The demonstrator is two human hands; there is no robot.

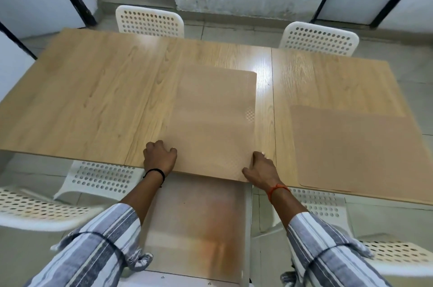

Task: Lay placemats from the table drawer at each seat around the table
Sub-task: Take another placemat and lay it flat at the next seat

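Observation:
A tan placemat lies lengthwise across the middle of the wooden table, its near edge hanging slightly past the table's front. My left hand grips its near left corner with curled fingers. My right hand pinches its near right corner. A second tan placemat lies flat on the table's right part, near the front edge. Below my hands the table drawer stands pulled out, its bottom pale with an orange stain.
Two white perforated chairs stand at the far side of the table. More white chairs sit at the near side, left and right of the drawer. Walls and dark door frames stand behind.

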